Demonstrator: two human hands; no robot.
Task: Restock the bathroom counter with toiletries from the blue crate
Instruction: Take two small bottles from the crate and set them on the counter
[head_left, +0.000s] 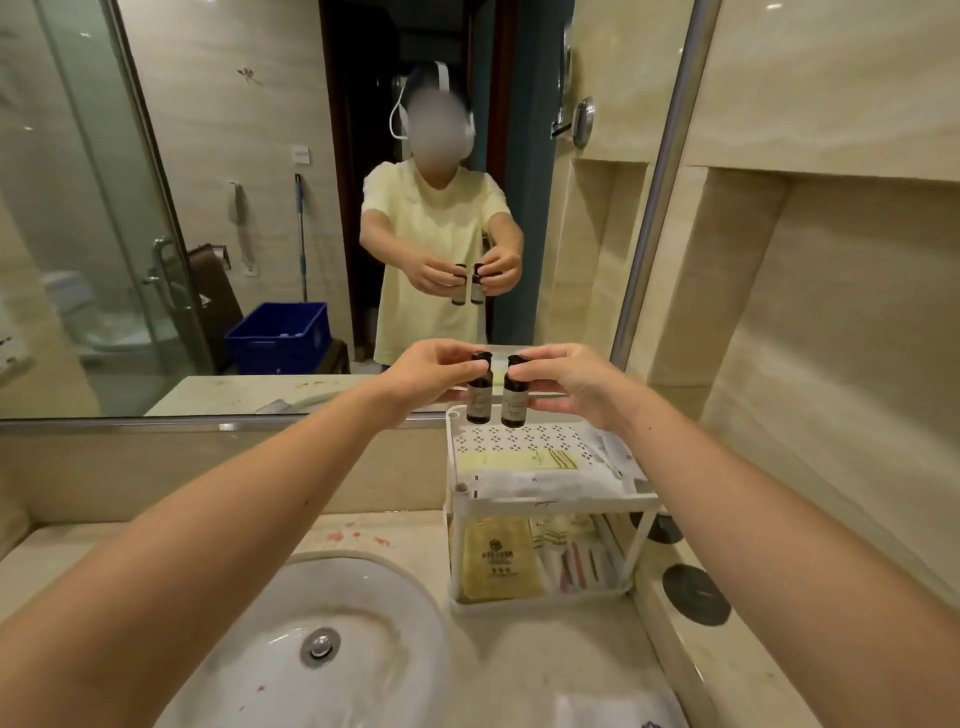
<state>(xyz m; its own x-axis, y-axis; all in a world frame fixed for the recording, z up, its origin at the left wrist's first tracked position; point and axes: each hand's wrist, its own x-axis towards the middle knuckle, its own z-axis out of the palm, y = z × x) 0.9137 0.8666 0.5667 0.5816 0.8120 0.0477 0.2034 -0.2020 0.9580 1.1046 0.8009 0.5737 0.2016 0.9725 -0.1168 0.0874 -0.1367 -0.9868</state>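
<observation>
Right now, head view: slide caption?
Left hand holds the left bottle, right hand the right bottle, both upright over the white rack.

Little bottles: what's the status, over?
Left hand pinching left bottle, right hand pinching right bottle. Both upright at the white rack, top shelf, rear; touchdown unclear. Packets lie nearer the front, not under the bottles.

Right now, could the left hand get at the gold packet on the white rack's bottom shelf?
Probably not yet. The left hand pinches a small dark bottle over the white rack. The gold packet lies under the top shelf, but the rack's front looks open, so a freed hand might reach in.
</observation>
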